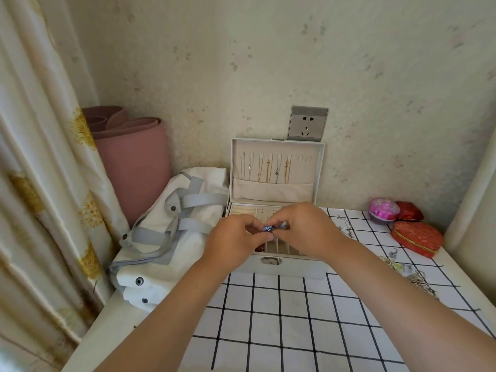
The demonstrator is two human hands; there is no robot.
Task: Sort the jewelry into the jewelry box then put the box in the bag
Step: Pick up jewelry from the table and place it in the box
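Observation:
The grey jewelry box (pixel 295 268) stands open against the wall, several chains hanging inside its raised lid (pixel 276 167). Both hands hover over its tray. My left hand (pixel 233 237) and my right hand (pixel 308 229) pinch a small blue jewelry piece (pixel 271 228) between their fingertips. The hands hide most of the tray compartments. A white bag (pixel 171 232) with grey straps lies slumped to the left of the box. Loose silver jewelry (pixel 413 275) lies scattered on the checked cloth at the right.
A red heart-shaped case (pixel 417 237), a pink round case (pixel 383 208) and another red case (pixel 409 210) sit at the back right. A rolled pink mat (pixel 134 162) stands behind the bag. A curtain (pixel 40 183) hangs at the left. A wall socket (pixel 307 123) is above the box.

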